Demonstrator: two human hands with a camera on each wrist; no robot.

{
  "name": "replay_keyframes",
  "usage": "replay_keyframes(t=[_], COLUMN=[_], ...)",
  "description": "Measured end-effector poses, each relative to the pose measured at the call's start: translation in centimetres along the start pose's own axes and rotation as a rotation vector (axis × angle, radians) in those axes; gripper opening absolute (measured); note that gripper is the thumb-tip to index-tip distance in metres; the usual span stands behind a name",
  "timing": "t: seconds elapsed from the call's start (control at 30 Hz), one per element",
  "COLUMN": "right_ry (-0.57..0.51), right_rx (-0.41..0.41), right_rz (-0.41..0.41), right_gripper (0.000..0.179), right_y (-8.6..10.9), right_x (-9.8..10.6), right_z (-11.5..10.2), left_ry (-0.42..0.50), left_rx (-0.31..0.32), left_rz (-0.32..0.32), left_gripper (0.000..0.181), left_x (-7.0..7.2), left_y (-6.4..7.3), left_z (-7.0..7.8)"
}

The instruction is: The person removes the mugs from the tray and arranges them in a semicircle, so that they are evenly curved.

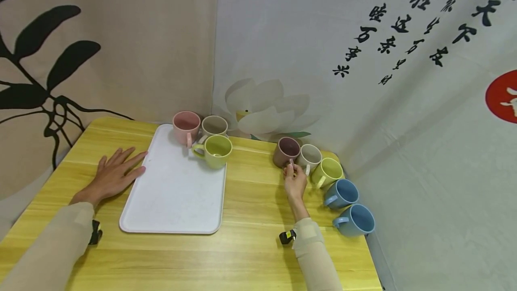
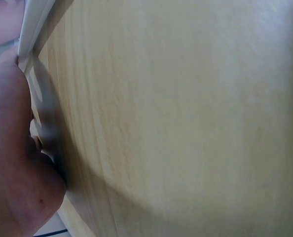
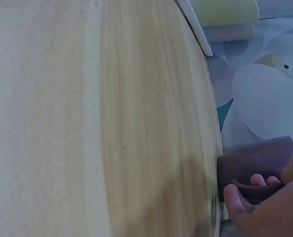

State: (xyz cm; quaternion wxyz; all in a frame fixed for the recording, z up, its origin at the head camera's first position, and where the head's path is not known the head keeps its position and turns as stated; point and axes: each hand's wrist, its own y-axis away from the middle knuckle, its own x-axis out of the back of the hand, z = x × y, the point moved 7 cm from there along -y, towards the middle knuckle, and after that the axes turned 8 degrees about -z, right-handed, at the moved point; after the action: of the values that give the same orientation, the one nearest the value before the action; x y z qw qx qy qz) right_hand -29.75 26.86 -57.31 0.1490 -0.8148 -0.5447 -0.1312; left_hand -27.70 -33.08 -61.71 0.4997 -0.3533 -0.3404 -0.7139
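My right hand (image 1: 295,183) pinches the handle of a dark purple-brown mug (image 1: 285,152) near the table's back edge. In the right wrist view its fingers curl round the handle of that mug (image 3: 250,163). Flat on the table at the left, my left hand (image 1: 115,176) has its fingers spread, their tips at the left rim of a white tray (image 1: 173,205). On the tray's back right corner area stand a pink mug (image 1: 181,134), a grey-beige mug (image 1: 214,125) and a yellow-green mug (image 1: 220,158).
Right of the held mug, a row follows the table edge: a cream mug (image 1: 311,156), a yellow-green mug (image 1: 329,172), a blue mug (image 1: 343,194) and another blue mug (image 1: 359,223). A printed cloth wall (image 1: 262,48) rises behind the wooden table (image 1: 250,201).
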Motion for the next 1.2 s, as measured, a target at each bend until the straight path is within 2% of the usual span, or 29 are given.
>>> replay_keyframes(t=[0.23,0.47,0.83,1.2], right_ry=[-0.005,0.059,0.063,0.005], right_rx=[0.004,0.021,0.003,0.035], right_rz=[-0.02,-0.016,-0.104,-0.174], right_gripper=[0.025,0.023,0.045,0.076], right_y=[0.4,0.8,1.5,3.0], right_x=[0.0,0.1,-0.2,0.6], right_z=[-0.2,-0.5,-0.6,-1.5], left_ry=[0.006,-0.006,-0.002,0.009], left_rx=[-0.007,-0.009,-0.009,-0.005], left_rz=[0.001,0.001,0.003,-0.001], left_gripper=[0.069,0.068,0.068,0.07], left_x=[0.1,0.3,0.3,0.2], left_y=[0.0,0.2,0.3,0.1], left_z=[0.1,0.5,0.5,0.2])
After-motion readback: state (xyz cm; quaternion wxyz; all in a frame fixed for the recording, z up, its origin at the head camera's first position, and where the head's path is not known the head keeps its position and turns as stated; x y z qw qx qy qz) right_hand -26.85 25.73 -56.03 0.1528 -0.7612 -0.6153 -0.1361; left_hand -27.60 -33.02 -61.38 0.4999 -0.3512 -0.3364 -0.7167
